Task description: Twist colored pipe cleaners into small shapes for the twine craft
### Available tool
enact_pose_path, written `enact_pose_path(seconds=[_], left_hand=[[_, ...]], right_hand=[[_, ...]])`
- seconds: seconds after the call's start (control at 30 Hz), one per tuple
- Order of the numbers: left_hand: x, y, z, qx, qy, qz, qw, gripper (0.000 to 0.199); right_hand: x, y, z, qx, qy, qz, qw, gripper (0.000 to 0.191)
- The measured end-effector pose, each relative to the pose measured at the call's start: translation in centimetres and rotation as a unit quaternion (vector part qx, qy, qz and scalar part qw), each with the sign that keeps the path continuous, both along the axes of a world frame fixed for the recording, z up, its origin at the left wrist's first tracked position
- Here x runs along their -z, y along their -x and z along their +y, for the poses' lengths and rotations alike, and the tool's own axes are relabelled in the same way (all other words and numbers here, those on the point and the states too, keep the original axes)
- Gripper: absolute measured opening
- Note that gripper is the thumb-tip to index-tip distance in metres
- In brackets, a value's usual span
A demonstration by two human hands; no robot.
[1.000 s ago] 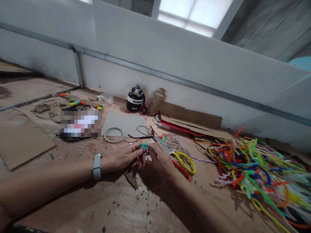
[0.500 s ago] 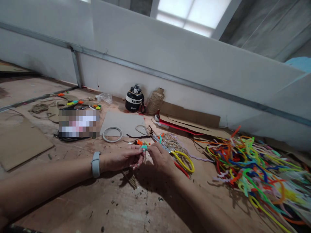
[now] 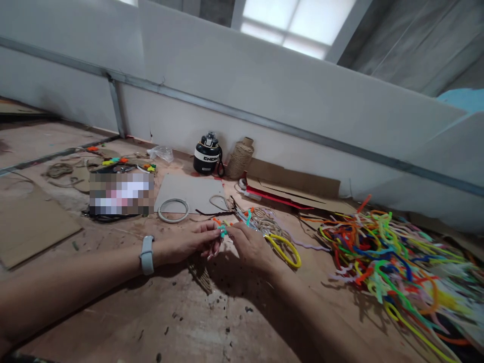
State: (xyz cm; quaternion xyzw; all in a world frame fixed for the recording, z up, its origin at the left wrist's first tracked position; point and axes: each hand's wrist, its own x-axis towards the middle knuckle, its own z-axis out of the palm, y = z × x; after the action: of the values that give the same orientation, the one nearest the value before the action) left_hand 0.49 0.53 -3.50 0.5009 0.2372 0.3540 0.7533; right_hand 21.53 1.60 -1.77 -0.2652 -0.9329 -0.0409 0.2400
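Between my fingertips is a small bent turquoise pipe cleaner [image 3: 222,231]. My left hand [image 3: 202,239] pinches it from the left, its fingers curled. From the other side, my right hand [image 3: 249,245] closes thumb and fingertips on the same piece, partly hiding it. Knotted jute cords [image 3: 200,277] hang beneath my left hand; how they join the turquoise piece cannot be made out. Just past my right hand lie scissors with a yellow handle [image 3: 286,251], partly covered by the hand. Orange pipe cleaner bits [image 3: 217,221] sit right behind my fingers.
A pile of coloured pipe cleaners [image 3: 389,257] spreads at the right. Farther back stand a black bottle [image 3: 206,156] and a twine spool [image 3: 241,157], beside cardboard strips [image 3: 295,179]. A white ring [image 3: 173,210] overlaps a grey board [image 3: 196,186]. Loose jute cord [image 3: 260,222] lies behind my right hand.
Both hands keep their hold on the turquoise pipe cleaner, with small finger shifts. The scissors' red handle, seen earlier, is now hidden by my right hand. The view has shifted slightly.
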Motion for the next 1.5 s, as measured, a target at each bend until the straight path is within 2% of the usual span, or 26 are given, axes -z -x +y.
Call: enact_pose_path(seconds=[0.23,0.4,0.5,0.7,0.93,1.03,1.13,1.27,1.37,1.5], left_hand=[[0.1,0.1,0.2,0.01,0.018,-0.046,0.999,0.031],[0.4,-0.1,0.0,0.011,0.023,-0.073,0.997,0.028],[0.4,-0.2,-0.2,0.005,0.026,-0.074,0.997,0.028],[0.2,-0.4,-0.4,-0.012,-0.013,-0.028,0.999,0.035],[0.6,-0.6,-0.2,-0.032,-0.03,-0.001,0.999,0.035],[0.5,-0.4,-0.2,-0.024,-0.04,0.0,0.999,0.034],[0.3,-0.3,-0.2,-0.012,-0.041,-0.005,0.999,0.035],[0.1,-0.3,-0.3,0.004,0.007,-0.041,0.999,0.033],[-0.1,-0.4,-0.3,0.017,0.054,-0.075,0.996,0.035],[-0.4,-0.5,-0.6,0.027,0.067,-0.093,0.993,0.035]], right_hand=[[0.7,0.0,0.4,-0.036,-0.03,0.087,0.995,0.04],[1.5,0.3,-0.1,0.001,-0.019,0.111,0.994,0.037],[1.7,0.3,-0.2,0.006,-0.047,0.095,0.994,0.034],[0.7,0.1,-0.4,-0.005,-0.205,0.01,0.979,0.032],[-0.1,0.4,-0.9,0.026,-0.258,-0.045,0.965,0.033],[-0.3,0.5,-0.9,0.01,-0.277,-0.058,0.959,0.031],[-0.1,0.4,-0.7,0.005,-0.261,-0.03,0.965,0.033],[0.5,0.2,-0.5,-0.012,-0.167,0.047,0.985,0.029],[0.8,0.3,-0.6,-0.012,-0.119,0.093,0.988,0.024],[0.5,0.7,-1.1,-0.004,-0.141,0.108,0.984,0.022]])
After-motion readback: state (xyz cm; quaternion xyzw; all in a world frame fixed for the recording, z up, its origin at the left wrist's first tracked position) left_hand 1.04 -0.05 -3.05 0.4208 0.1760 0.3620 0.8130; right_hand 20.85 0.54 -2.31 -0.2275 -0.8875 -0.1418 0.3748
